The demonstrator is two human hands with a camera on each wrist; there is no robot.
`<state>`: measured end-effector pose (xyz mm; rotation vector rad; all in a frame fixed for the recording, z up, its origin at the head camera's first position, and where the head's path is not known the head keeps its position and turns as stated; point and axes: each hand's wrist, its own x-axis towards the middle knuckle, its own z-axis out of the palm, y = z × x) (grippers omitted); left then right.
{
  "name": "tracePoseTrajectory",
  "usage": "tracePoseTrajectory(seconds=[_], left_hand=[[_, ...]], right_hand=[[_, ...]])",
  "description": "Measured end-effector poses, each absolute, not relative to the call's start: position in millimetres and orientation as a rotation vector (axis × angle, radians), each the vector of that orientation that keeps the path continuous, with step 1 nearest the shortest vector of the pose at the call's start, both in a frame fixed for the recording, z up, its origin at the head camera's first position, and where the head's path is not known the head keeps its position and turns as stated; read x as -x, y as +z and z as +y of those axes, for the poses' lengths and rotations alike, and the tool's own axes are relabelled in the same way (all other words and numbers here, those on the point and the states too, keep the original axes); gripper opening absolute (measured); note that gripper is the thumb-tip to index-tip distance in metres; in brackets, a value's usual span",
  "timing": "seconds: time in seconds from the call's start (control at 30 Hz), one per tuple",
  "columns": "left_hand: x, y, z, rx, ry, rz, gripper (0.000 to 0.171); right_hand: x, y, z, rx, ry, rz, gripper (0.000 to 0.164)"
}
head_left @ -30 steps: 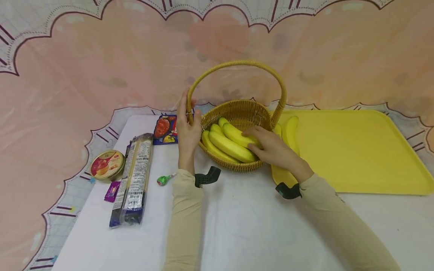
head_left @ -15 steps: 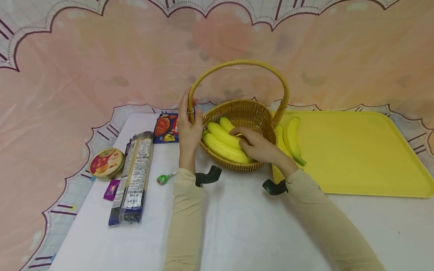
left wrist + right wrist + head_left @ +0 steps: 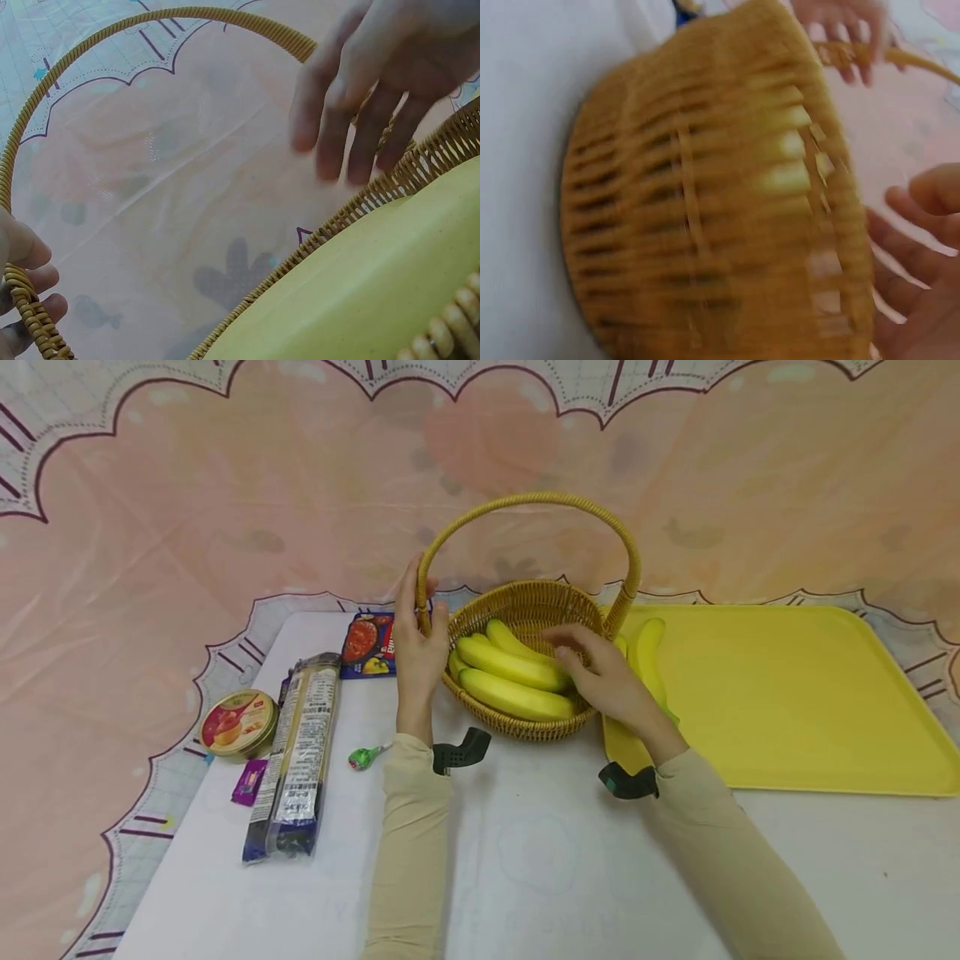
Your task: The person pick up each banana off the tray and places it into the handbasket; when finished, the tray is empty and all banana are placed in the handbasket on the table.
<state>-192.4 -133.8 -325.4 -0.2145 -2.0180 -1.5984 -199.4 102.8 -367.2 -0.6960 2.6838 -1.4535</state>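
A wicker basket [image 3: 525, 729] with a tall arched handle [image 3: 528, 497] stands on the white table, and several yellow bananas [image 3: 517, 695] lie inside it. My left hand [image 3: 418, 652] holds the base of the handle on the left side; in the left wrist view its thumb and fingers [image 3: 26, 244] lie round the wicker. Over the basket's right rim is my right hand [image 3: 611, 681], with loosely bent fingers and nothing in its grasp. The right wrist view shows that hand [image 3: 922, 277] beside the blurred basket wall [image 3: 667, 187].
Right of the basket lies a yellow tray [image 3: 795, 693] with a banana [image 3: 651, 664] at its left end; another is partly hidden. To the left are a spaghetti packet [image 3: 296, 760], a round tin [image 3: 238, 722], a purple sweet [image 3: 249, 781], a lollipop [image 3: 363, 757] and a blue pouch [image 3: 367, 643].
My right hand has let go of the bananas and drawn back to the right. The bananas in the basket have shifted. My left hand stays on the handle.
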Motion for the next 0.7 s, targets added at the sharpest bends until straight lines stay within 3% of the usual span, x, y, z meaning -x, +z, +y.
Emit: tracePoseTrajectory(seconds=[0.17, 0.3, 0.5, 0.7], left_hand=[[192.8, -325.2, -132.7, 0.212, -1.588, -2.025, 0.053], [194.9, -327.8, -133.6, 0.208, -1.588, -2.017, 0.054], [211.8, -347.4, -141.1, 0.192, -1.576, -2.022, 0.057], [209.1, -345.4, -139.7, 0.200, -1.587, -2.012, 0.056]], right_hand=[[193.8, -371.2, 138.1, 0.542, -1.659, 2.854, 0.030], [191.6, -380.3, 166.7, 0.408, -1.544, 2.980, 0.033], [183.5, -399.3, 193.6, 0.288, -1.155, 2.786, 0.060], [179.1, -409.7, 209.6, 0.184, -1.148, 2.678, 0.078]])
